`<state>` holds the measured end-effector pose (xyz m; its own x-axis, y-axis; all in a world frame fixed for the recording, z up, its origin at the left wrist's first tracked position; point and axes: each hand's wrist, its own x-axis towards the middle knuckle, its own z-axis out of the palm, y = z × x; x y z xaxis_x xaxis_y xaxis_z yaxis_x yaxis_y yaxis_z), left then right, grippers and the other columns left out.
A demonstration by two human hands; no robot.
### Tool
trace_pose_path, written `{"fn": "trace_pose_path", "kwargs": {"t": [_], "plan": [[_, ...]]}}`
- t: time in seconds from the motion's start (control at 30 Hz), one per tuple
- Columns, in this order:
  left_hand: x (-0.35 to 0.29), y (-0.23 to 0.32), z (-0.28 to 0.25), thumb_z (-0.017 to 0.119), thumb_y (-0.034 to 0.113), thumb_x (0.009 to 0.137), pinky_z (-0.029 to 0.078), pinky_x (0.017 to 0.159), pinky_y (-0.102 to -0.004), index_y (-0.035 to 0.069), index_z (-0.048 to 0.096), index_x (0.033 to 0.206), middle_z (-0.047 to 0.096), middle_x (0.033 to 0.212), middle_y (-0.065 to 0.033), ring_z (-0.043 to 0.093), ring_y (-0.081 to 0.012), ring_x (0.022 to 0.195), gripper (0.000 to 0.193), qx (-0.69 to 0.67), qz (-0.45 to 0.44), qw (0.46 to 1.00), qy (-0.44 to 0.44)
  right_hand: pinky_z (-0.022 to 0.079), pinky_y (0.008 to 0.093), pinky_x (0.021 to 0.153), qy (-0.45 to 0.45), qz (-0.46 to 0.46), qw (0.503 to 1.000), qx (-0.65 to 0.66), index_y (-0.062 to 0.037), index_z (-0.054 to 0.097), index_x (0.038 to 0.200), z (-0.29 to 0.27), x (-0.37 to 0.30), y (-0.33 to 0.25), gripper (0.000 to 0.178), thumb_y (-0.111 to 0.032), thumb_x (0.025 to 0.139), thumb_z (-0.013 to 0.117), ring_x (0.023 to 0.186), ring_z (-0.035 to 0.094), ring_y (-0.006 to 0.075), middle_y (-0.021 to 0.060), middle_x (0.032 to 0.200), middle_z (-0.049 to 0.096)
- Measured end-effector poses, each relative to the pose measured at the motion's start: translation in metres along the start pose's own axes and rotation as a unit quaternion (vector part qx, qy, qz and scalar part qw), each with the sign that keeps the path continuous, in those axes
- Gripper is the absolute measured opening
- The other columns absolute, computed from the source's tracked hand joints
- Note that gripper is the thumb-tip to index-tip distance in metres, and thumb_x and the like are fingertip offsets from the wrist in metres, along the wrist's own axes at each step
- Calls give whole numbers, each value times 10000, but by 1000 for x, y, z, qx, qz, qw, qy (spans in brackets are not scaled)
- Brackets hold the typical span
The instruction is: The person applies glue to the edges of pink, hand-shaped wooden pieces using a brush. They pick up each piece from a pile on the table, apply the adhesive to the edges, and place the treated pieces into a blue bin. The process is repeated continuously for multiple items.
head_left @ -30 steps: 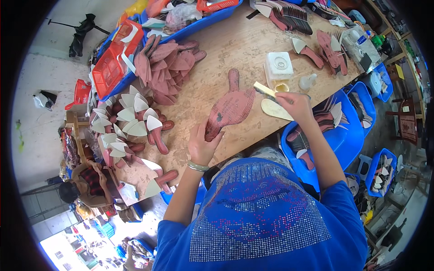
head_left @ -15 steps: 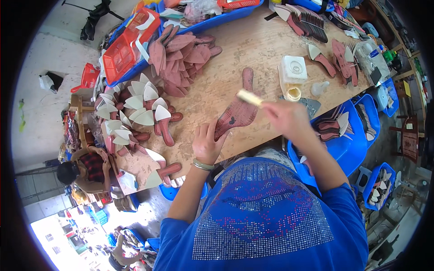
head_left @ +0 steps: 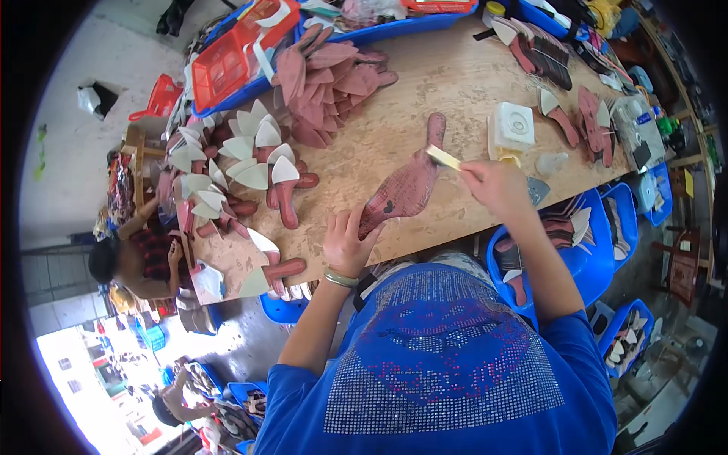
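A reddish, scale-patterned shoe insole (head_left: 402, 189) lies at a slant across the near part of the wooden table, its narrow heel end pointing away from me. My left hand (head_left: 347, 244) grips its pointed toe end between thumb and fingers at the table edge. In my right hand (head_left: 497, 188) is a small flat brush (head_left: 443, 157) with a pale handle, its tip at the insole's narrow waist. A small jar (head_left: 510, 160) of yellowish stuff is partly hidden behind that hand, beside a white block (head_left: 513, 126) with a round hollow.
Piled pink insoles (head_left: 326, 87) lie at the far left, with several white-tipped insoles (head_left: 250, 163) nearer. Stacked insoles (head_left: 540, 57) stand at the back right. Blue bins (head_left: 588, 265) flank my right side. A person (head_left: 144, 258) sits past the table's left end.
My view has shifted, so the table things sit farther right. The brush and right hand have moved slightly right and the jar is more covered. My left hand keeps its grip on the insole.
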<state>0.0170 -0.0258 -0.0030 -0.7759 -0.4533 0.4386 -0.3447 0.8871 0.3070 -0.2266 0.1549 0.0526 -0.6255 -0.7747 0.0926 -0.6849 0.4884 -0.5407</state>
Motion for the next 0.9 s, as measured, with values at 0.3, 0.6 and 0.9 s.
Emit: {"fn": "trace_pose_path", "kwargs": {"t": [0.3,0.6,0.9], "plan": [[-32,-11,-20,829,277,675,504,705,-398,60,626,1141,612,912,-99,588,-301,818,553,-9,-84,996,-2,492,409,581,-21,-54,996,65,-149,743,953,12,13,-31,222,-314,864,625,650,652,310,121,732,674],[-79,-25,-26,813,341,717,516,773,-416,50,545,1257,645,968,-131,628,-329,874,669,-37,-180,983,-1,512,341,639,-130,-56,986,89,-97,736,985,42,27,-39,209,-246,853,674,745,690,298,146,852,706],[-171,-121,9,481,271,999,489,789,-410,-15,463,1183,614,1001,-255,623,-388,908,341,-121,-584,782,180,482,278,663,-136,-16,983,119,-54,717,1043,65,34,-25,253,-236,868,697,723,644,115,116,802,709]]}}
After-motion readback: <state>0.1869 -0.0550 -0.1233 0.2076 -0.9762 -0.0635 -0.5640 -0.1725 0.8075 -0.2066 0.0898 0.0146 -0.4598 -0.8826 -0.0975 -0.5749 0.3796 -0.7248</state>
